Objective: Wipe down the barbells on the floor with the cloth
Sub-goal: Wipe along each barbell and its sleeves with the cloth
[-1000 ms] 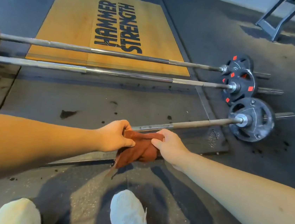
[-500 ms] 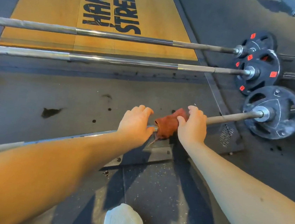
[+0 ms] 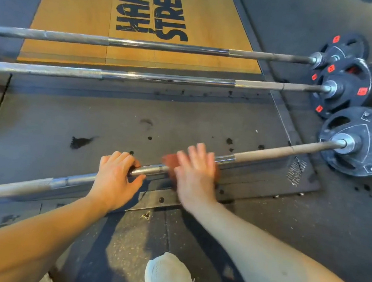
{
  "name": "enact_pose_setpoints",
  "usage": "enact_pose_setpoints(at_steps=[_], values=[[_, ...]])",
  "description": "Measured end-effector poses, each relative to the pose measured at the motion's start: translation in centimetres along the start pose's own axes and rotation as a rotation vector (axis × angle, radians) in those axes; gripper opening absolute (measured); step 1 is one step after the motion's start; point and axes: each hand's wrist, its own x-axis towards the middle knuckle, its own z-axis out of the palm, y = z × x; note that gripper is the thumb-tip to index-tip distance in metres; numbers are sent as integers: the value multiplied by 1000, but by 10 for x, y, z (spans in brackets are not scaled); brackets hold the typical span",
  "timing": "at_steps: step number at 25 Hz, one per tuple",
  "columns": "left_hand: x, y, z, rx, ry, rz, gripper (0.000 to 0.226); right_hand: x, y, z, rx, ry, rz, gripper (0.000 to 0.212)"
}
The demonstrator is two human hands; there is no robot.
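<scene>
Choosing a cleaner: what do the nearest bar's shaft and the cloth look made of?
Bar shaft: metal, likely chromed steel; bright mirror glints in the middle, duller tan, perhaps rusty or chalky, toward the plate. Cloth: rust-brown, apparently fabric; too blurred to tell the weave.

wooden platform (image 3: 79, 12): black letters "hamm" beside "streng", cut off at the top; mat's corner stamp (image 3: 296, 174) unreadable

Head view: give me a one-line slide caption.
Left hand grips the nearest barbell while the blurred right hand presses a red-brown cloth against its shaft.
</scene>
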Motion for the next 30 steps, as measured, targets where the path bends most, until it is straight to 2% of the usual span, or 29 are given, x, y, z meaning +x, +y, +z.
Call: enact_pose_setpoints(at_steps=[2,4,5,7,9,11,13,16,19,26,28,30], values=[[0,0,1,-11,-6,-23,20,-3,-34,11,16,-106,-181,45],[1,1,-1,-25,-24,-30,21,8,-15,2,16,-117,-274,41],[2,1,-2,-35,-41,-30,22,15,11,-3,8,-80,-251,36],[4,2,-4,-56,-67,-36,21,27,71,-23,-64,-82,-40,29],[6,1,-4,-58,-71,-35,20,30,109,-45,-249,-66,198,31],[8,1,-5,-43,-73,-34,20,27,107,-52,-271,-37,334,39],[8,2,-5,-18,-72,-21,18,19,82,-46,-185,8,374,47],[5,-1,-11,6,-83,-5,19,7,46,-30,-30,-30,305,57],[-11,-15,-23,38,-61,-19,28,-2,2,-17,91,-91,209,58],[-78,-101,-80,196,130,-334,45,-1,-145,13,161,-251,-56,55],[-89,-116,-89,204,127,-420,43,-4,-161,18,151,-316,-127,53],[-95,-126,-91,182,107,-411,34,-4,-156,13,141,-356,-161,54]])
